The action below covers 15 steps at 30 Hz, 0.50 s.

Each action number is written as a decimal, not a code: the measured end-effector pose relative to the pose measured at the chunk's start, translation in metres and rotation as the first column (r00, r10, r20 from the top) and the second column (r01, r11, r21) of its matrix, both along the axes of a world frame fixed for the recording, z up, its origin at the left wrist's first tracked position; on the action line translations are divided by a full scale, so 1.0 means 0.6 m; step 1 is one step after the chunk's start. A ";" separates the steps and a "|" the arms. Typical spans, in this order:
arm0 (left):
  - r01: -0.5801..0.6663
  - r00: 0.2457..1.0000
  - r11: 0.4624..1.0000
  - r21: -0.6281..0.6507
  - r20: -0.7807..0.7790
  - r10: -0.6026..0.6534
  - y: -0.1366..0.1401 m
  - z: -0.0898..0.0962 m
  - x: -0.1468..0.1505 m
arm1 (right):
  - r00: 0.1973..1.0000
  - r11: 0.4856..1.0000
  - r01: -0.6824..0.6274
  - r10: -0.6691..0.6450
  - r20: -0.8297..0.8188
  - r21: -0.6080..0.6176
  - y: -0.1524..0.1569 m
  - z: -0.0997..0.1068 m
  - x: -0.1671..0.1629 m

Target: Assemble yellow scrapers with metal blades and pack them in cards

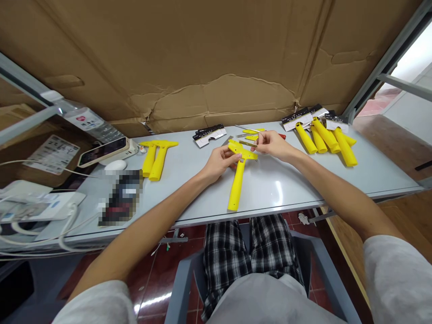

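My left hand point(221, 162) grips a yellow T-shaped handle point(236, 184) by its crosspiece, thumb on top, with the shaft pointing toward me. Close to the crosspiece, my right hand point(270, 145) pinches a thin, dull metal strip point(248, 143) between its fingertips. The strip's near end lies over or just beside the crosspiece; I cannot tell whether they touch. Behind my hands lie small yellow pieces point(252, 131), a slim metal rod and a red item point(282, 136), partly hidden by my right hand.
Two similar yellow handles point(160, 161) lie at left. More yellow handles with black-and-white cards point(344, 146) are piled at right. Loose cards point(209, 135) lie at the back. A phone point(104, 152), white mouse point(115, 165), plastic bottle point(91, 121) and cables crowd the left; cardboard point(216, 58) stands behind.
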<state>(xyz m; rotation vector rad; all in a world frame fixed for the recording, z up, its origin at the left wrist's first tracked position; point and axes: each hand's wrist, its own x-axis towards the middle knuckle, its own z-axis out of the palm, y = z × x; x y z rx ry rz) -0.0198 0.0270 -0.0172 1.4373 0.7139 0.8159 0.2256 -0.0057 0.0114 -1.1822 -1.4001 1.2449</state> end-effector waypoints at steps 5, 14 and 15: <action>-0.009 1.000 1.000 -0.002 0.004 0.009 0.001 -0.004 -0.001 | 0.995 0.999 0.039 -0.039 -0.096 -0.005 0.003 0.002 0.006; -0.006 1.000 1.000 -0.004 0.016 0.006 0.002 -0.005 0.000 | 0.988 0.999 0.029 -0.022 -0.155 0.045 0.008 -0.010 0.007; -0.007 1.000 1.000 -0.008 0.020 0.007 0.001 -0.005 0.000 | 0.984 0.998 0.033 -0.022 -0.175 0.062 0.006 -0.011 0.005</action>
